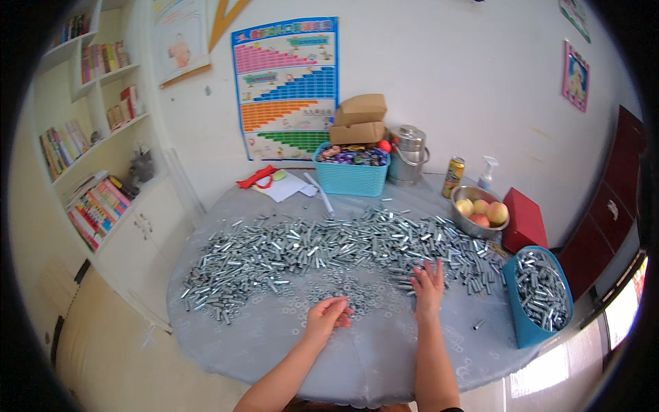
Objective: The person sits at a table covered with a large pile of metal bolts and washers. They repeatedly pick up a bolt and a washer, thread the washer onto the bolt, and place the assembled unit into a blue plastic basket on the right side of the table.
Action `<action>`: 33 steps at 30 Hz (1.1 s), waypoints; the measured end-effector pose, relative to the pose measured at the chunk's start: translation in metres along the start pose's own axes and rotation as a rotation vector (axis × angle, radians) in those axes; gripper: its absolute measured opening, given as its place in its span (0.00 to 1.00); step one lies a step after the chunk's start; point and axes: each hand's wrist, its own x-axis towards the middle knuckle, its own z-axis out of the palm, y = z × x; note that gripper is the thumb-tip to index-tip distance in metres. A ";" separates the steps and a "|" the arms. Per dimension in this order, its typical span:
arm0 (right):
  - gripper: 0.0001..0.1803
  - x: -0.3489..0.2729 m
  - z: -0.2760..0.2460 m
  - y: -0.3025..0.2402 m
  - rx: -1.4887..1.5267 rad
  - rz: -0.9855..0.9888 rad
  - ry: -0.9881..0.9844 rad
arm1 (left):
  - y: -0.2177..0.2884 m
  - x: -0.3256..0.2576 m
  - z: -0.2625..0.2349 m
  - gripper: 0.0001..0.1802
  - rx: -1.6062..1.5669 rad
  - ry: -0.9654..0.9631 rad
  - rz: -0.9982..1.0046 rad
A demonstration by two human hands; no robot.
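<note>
A wide heap of short silvery metal tubes [302, 247] spreads across the grey-covered table. In front of its middle lies a patch of small metal rings [357, 292]. At the near left edge of that patch is my left hand [326, 321], its thumb and fingertips drawn together; whatever they may hold is too small to make out. My right hand [429, 294] reaches to the front edge of the tube heap, right of the rings. Its fingers are spread over the tubes, and I see nothing gripped in it.
On the right stands a blue bin [511, 302] full of tubes, near a single loose tube [478, 324]. Behind are a metal bowl [473, 226] of fruit, a red box [525, 220], a can [453, 177], a pump bottle [488, 175], a metal canister [408, 154] and a turquoise basket [350, 180].
</note>
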 end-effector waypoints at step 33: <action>0.09 -0.027 0.024 0.021 -0.343 0.106 -0.300 | 0.076 0.070 -0.128 0.05 1.644 0.264 0.764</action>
